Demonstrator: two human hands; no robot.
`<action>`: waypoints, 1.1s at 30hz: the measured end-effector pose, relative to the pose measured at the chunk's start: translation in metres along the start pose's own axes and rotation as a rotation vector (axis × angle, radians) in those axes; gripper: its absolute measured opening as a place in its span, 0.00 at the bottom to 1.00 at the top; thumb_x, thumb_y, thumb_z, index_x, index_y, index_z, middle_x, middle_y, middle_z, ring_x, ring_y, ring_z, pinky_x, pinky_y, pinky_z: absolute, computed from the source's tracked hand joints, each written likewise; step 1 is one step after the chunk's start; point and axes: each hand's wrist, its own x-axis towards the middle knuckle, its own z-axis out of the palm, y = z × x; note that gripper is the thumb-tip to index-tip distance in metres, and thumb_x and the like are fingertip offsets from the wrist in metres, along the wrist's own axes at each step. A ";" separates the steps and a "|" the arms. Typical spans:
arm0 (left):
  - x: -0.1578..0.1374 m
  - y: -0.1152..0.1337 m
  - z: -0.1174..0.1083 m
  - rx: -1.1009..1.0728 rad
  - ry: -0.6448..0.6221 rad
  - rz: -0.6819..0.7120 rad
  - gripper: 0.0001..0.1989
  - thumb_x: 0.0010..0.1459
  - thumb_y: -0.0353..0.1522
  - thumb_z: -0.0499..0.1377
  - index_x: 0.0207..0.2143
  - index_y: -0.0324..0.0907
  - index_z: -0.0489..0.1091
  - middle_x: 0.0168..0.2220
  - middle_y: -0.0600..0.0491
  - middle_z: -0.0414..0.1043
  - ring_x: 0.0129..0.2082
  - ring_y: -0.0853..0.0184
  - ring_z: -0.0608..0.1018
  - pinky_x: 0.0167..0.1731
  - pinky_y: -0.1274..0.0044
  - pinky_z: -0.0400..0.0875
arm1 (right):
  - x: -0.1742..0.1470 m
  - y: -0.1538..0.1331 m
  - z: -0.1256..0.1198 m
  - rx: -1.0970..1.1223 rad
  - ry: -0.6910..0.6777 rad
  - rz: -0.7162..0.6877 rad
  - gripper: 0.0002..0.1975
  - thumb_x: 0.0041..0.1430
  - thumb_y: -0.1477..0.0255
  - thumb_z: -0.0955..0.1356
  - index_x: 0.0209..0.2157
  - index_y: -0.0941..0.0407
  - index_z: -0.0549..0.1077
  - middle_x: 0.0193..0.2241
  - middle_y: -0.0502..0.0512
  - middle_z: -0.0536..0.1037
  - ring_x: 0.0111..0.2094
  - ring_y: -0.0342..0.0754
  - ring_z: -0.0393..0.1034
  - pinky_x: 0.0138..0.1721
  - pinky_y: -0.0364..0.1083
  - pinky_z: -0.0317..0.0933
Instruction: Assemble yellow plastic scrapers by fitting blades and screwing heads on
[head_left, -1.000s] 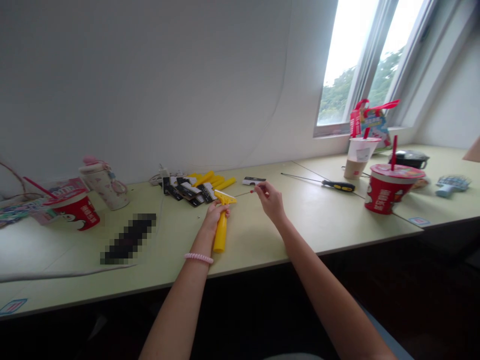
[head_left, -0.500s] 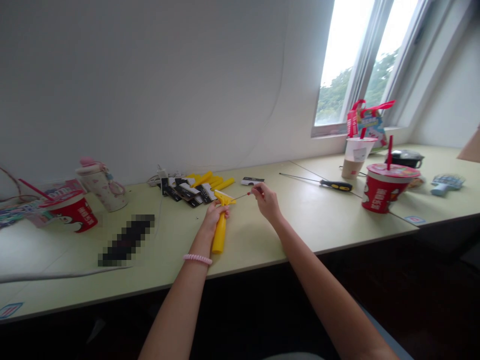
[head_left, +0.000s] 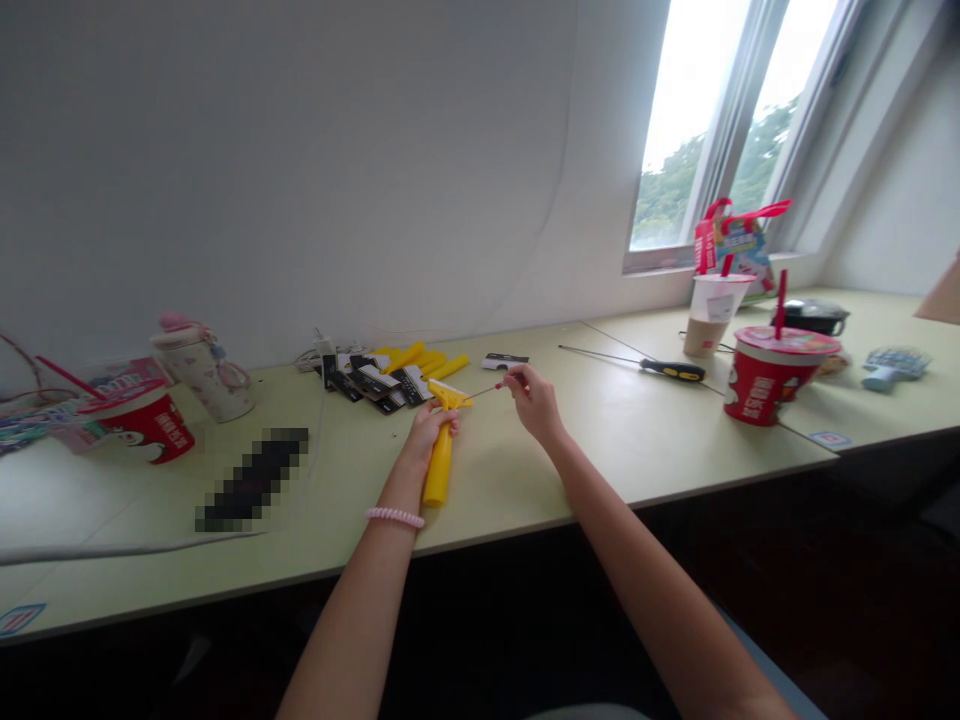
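Observation:
My left hand [head_left: 426,428] is closed around the neck of a yellow plastic tool [head_left: 438,474] with a wide head and a round, thick handle; it looks like a scraper. The tool's handle points toward the table's front edge. In the fingers of my right hand [head_left: 534,400] is a small screwdriver [head_left: 501,384] with a red handle. Its thin shaft reaches left to the yellow head, and the tip's exact contact there is too small to make out. Behind my left hand lie several yellow handles [head_left: 448,368] among black-and-white cards [head_left: 375,380].
A longer black-and-yellow screwdriver [head_left: 672,371] lies to the right, near a red cup [head_left: 772,385] and a milky drink [head_left: 706,320]. Another red cup [head_left: 161,425], a tumbler [head_left: 206,375] and a blurred-out dark object [head_left: 253,482] are on the left. A single card [head_left: 506,361] lies behind my right hand.

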 end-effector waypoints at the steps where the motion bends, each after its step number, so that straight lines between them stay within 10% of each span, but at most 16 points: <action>1: 0.000 0.000 0.000 -0.001 0.000 -0.001 0.18 0.38 0.20 0.60 0.30 0.41 0.56 0.22 0.55 0.68 0.16 0.75 0.68 0.16 0.84 0.58 | 0.000 0.000 0.000 0.001 0.000 0.004 0.07 0.56 0.67 0.61 0.31 0.55 0.66 0.27 0.53 0.75 0.26 0.44 0.64 0.28 0.40 0.56; 33: -0.009 0.005 0.007 0.031 -0.040 -0.040 0.17 0.37 0.20 0.60 0.29 0.40 0.56 0.20 0.56 0.65 0.15 0.76 0.66 0.15 0.85 0.55 | -0.001 0.005 -0.005 -0.284 -0.014 0.042 0.16 0.61 0.61 0.55 0.26 0.54 0.64 0.23 0.52 0.71 0.24 0.45 0.62 0.25 0.41 0.50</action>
